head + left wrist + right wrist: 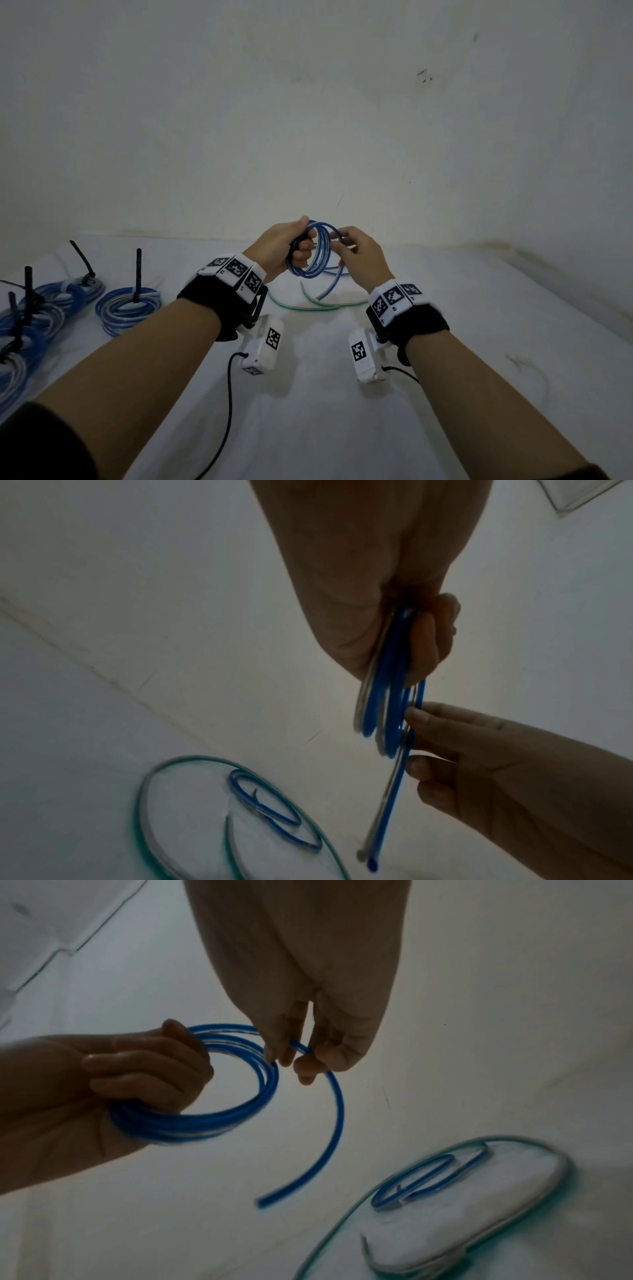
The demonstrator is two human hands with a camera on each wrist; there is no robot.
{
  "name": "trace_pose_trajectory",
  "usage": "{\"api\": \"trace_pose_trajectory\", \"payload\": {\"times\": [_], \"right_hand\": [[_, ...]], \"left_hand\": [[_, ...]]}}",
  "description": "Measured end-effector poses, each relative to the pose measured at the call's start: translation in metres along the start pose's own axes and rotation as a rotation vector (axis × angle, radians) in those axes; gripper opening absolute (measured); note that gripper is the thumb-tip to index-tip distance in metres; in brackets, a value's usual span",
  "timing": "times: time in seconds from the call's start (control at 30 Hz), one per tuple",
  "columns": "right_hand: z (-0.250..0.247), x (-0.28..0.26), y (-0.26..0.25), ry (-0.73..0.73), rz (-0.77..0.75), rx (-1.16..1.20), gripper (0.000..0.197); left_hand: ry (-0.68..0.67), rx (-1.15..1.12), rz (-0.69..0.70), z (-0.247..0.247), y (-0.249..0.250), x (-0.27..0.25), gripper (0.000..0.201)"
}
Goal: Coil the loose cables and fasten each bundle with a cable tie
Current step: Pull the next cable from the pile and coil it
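Note:
I hold a blue cable coil (317, 251) above the white table. My left hand (291, 246) grips one side of the coil (192, 1123), fingers curled through its loops. My right hand (356, 255) pinches the free strand (301, 1047) at the coil's right side; the loose end (270, 1199) curves down and hangs free. The left wrist view shows the coil (390, 696) edge-on in my left hand, with the right hand's fingertips (416, 715) on the strand. A short blue cable loop (267, 807) and a green cable (301, 305) lie on the table below my hands.
Several blue-and-white coils fastened with black cable ties (128, 305) lie at the table's left edge (44, 308). A wall (308, 120) rises just behind the hands. White sheet (342, 411) covers the table; the wrist cameras' black cords trail toward me.

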State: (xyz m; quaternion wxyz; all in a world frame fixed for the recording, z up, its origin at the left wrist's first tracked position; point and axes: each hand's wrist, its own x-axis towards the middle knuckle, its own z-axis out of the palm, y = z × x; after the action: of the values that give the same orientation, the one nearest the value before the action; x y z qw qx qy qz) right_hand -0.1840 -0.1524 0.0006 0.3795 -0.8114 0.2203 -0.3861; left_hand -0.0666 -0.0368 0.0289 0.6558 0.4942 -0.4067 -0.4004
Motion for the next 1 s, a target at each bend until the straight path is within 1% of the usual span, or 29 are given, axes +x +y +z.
{"api": "trace_pose_trajectory", "payload": {"times": [0.03, 0.1, 0.13, 0.2, 0.23, 0.3, 0.37, 0.4, 0.47, 0.57, 0.63, 0.7, 0.73, 0.8, 0.87, 0.93, 1.0], "right_hand": [[-0.001, 0.000, 0.003, -0.005, 0.001, -0.046, 0.011], [-0.003, -0.002, 0.006, -0.027, 0.011, -0.120, 0.020], [-0.003, -0.003, 0.006, -0.034, 0.027, -0.119, 0.023], [-0.005, -0.004, 0.006, -0.011, 0.073, -0.045, 0.024], [-0.006, -0.004, 0.005, 0.023, 0.098, 0.009, 0.023], [-0.008, -0.004, 0.004, 0.088, 0.155, 0.105, 0.018], [-0.008, -0.005, 0.001, 0.101, 0.230, 0.194, 0.008], [-0.008, -0.007, -0.002, 0.087, 0.276, 0.256, 0.007], [-0.005, -0.008, -0.005, 0.039, 0.355, 0.378, 0.013], [-0.001, -0.012, -0.008, -0.032, 0.431, 0.494, 0.013], [0.000, -0.014, -0.008, -0.072, 0.471, 0.567, 0.012], [-0.001, -0.015, -0.007, -0.106, 0.502, 0.618, 0.021], [-0.002, -0.015, -0.007, -0.115, 0.515, 0.641, 0.021], [-0.003, -0.017, -0.009, -0.120, 0.539, 0.681, 0.018], [-0.005, -0.018, -0.011, -0.107, 0.560, 0.706, 0.018], [-0.004, -0.019, -0.014, -0.104, 0.587, 0.739, 0.017], [-0.002, -0.020, -0.016, -0.104, 0.611, 0.797, 0.019]], "left_hand": [[0.007, -0.009, 0.009, 0.001, 0.001, 0.000, 0.036], [0.036, -0.023, 0.025, 0.003, 0.004, 0.001, 0.038], [0.052, -0.019, 0.029, 0.004, 0.004, 0.002, 0.039], [0.071, -0.013, 0.020, 0.006, 0.005, 0.003, 0.043], [0.061, -0.026, 0.004, 0.007, 0.004, 0.004, 0.044], [0.003, -0.096, -0.036, 0.010, 0.003, 0.004, 0.042], [-0.054, -0.150, -0.036, 0.013, 0.001, 0.003, 0.036], [-0.070, -0.152, -0.007, 0.015, -0.002, 0.004, 0.034], [-0.078, -0.134, 0.066, 0.019, -0.007, 0.005, 0.034], [-0.026, -0.127, 0.122, 0.025, -0.014, 0.007, 0.034], [0.032, -0.118, 0.129, 0.028, -0.016, 0.008, 0.036], [0.076, -0.124, 0.114, 0.030, -0.016, 0.009, 0.041], [0.067, -0.166, 0.094, 0.029, -0.015, 0.009, 0.043], [-0.007, -0.282, 0.063, 0.028, -0.013, 0.008, 0.045], [-0.053, -0.327, 0.061, 0.027, -0.013, 0.007, 0.043], [-0.045, -0.282, 0.076, 0.028, -0.016, 0.008, 0.036], [-0.009, -0.202, 0.111, 0.030, -0.019, 0.008, 0.032]]}}
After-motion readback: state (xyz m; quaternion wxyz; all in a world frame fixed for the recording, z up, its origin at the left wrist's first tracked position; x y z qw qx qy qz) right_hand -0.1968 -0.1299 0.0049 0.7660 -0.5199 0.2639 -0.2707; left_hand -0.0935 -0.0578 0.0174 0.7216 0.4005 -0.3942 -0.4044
